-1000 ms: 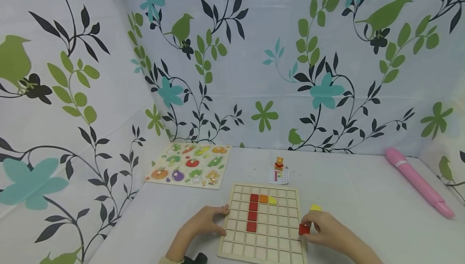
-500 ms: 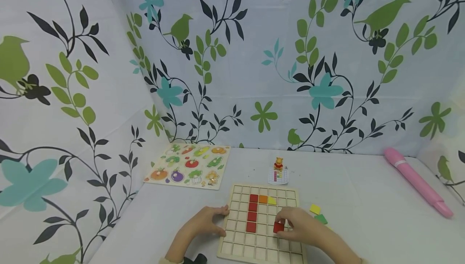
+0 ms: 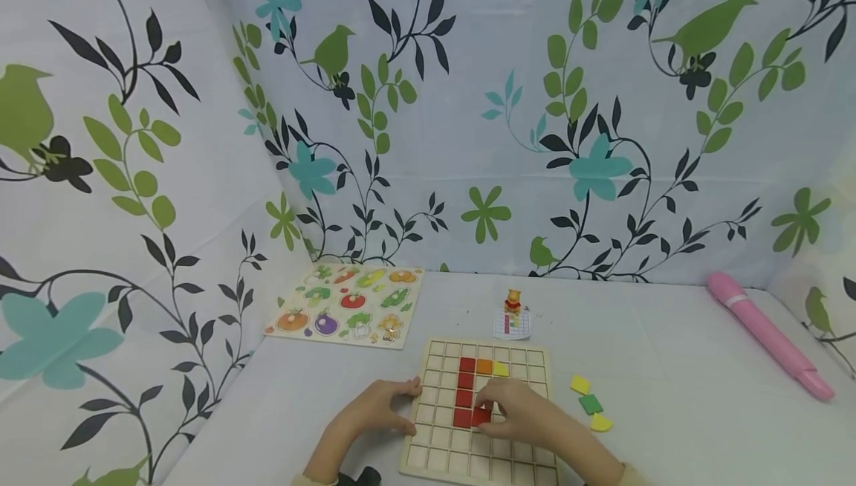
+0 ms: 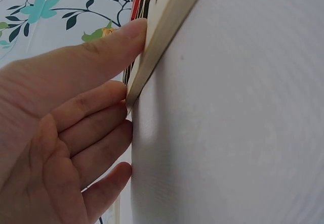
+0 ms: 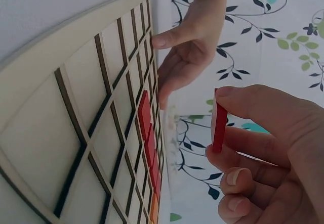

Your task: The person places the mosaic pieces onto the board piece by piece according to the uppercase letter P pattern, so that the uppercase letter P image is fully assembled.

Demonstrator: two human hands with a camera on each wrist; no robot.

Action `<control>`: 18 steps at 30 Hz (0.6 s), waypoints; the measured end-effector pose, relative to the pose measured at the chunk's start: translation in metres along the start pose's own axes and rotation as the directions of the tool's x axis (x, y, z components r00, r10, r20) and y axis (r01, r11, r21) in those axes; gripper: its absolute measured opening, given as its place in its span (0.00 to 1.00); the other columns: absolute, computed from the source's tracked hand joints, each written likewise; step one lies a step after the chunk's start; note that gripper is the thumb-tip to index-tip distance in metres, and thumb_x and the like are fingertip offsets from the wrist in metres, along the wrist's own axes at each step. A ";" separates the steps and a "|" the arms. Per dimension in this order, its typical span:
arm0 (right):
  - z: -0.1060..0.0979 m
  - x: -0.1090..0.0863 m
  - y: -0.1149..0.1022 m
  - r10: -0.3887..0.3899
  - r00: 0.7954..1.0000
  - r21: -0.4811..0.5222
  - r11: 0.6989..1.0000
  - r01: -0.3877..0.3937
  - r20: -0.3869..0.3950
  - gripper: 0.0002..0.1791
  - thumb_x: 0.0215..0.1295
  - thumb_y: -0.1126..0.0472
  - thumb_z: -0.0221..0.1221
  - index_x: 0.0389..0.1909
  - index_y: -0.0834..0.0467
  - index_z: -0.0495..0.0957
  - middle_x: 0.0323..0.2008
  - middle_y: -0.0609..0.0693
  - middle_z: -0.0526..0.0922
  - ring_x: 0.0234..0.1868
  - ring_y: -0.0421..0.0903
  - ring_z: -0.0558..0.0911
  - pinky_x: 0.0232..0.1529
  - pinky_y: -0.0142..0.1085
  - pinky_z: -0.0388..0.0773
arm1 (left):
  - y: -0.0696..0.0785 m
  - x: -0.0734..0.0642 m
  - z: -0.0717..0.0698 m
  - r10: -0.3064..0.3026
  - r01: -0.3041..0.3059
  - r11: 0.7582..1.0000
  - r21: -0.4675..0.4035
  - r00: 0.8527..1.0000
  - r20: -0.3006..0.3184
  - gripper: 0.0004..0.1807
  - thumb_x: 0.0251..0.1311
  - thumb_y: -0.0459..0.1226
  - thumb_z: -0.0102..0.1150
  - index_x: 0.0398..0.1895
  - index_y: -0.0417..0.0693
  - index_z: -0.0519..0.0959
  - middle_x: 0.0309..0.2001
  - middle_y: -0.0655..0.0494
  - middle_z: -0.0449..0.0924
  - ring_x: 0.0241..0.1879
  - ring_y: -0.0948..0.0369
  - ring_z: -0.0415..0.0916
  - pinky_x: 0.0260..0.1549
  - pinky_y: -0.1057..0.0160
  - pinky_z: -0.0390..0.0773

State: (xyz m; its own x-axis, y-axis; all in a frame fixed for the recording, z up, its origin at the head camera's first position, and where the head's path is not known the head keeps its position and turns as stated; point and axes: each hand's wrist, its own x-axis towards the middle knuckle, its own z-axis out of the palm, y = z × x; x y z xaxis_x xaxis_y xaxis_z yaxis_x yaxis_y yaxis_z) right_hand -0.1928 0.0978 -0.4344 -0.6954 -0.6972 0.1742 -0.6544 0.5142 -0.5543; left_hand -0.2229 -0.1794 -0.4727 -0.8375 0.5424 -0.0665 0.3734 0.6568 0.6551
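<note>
A wooden grid board lies on the white table with a column of red square tiles. An orange tile and a yellow tile continue its top row. My right hand pinches another red tile between thumb and fingers, over the board beside the column's lowest tile. In the right wrist view this tile stands apart from the board's surface. At the board's left edge my left hand touches the side with thumb and fingertips, as the left wrist view also shows; the fingers are only slightly bent.
Right of the board lie a yellow tile, a green tile and a yellow rounded piece. Behind stand a small bear figure and a pattern card. A vegetable puzzle lies back left, a pink stick far right.
My right hand has carried the red tile leftward from beyond the board's right edge to beside the red column. The loose pieces on the right are uncovered. My left hand has stayed put.
</note>
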 end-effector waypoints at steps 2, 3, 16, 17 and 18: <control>0.005 0.002 0.001 -0.010 1.000 -0.005 1.000 0.010 0.006 0.09 0.52 0.59 0.63 0.34 0.58 0.79 0.28 0.37 0.74 0.29 0.35 0.71 0.29 0.25 0.73 | 0.000 -0.001 0.000 -0.003 0.003 1.000 -0.003 1.000 -0.001 0.36 0.31 0.44 0.72 0.51 0.42 0.75 0.57 0.52 0.68 0.57 0.52 0.63 0.57 0.51 0.61; 0.008 0.003 0.002 -0.013 1.000 -0.010 1.000 0.013 0.012 0.09 0.51 0.59 0.63 0.33 0.58 0.79 0.28 0.37 0.74 0.30 0.35 0.71 0.30 0.25 0.73 | 0.000 -0.001 0.001 -0.002 0.002 1.000 -0.005 1.000 -0.002 0.36 0.31 0.44 0.72 0.51 0.41 0.75 0.57 0.52 0.68 0.57 0.52 0.63 0.56 0.51 0.61; 0.033 0.009 0.006 -0.018 0.998 -0.074 0.997 0.022 0.064 0.08 0.52 0.56 0.63 0.30 0.55 0.78 0.26 0.35 0.71 0.26 0.32 0.67 0.27 0.22 0.70 | -0.001 0.001 0.000 0.014 -0.014 1.000 0.003 1.000 -0.001 0.36 0.33 0.43 0.72 0.51 0.40 0.75 0.57 0.52 0.68 0.57 0.54 0.64 0.57 0.53 0.61; 0.034 0.009 0.006 -0.022 0.998 -0.081 0.996 0.028 0.063 0.08 0.52 0.56 0.63 0.30 0.55 0.78 0.26 0.35 0.71 0.25 0.32 0.67 0.27 0.22 0.69 | -0.002 0.001 0.000 0.015 -0.015 1.000 0.006 1.000 -0.002 0.36 0.33 0.44 0.72 0.51 0.40 0.75 0.57 0.52 0.68 0.57 0.54 0.64 0.57 0.53 0.61; 0.035 0.010 0.007 -0.027 0.998 -0.092 0.995 0.032 0.061 0.08 0.52 0.56 0.63 0.30 0.55 0.78 0.26 0.34 0.70 0.25 0.32 0.66 0.27 0.22 0.69 | -0.002 0.001 0.001 0.017 -0.017 1.000 0.005 1.000 -0.002 0.36 0.33 0.43 0.72 0.51 0.40 0.75 0.57 0.52 0.68 0.57 0.53 0.64 0.57 0.53 0.61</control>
State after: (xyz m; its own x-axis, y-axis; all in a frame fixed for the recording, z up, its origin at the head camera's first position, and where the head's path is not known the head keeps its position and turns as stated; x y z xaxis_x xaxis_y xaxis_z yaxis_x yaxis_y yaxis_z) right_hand -0.1935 0.0769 -0.4649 -0.6582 -0.7399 0.1391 -0.7011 0.5350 -0.4714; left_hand -0.2240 -0.1801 -0.4746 -0.8320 0.5522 -0.0540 0.3893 0.6504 0.6522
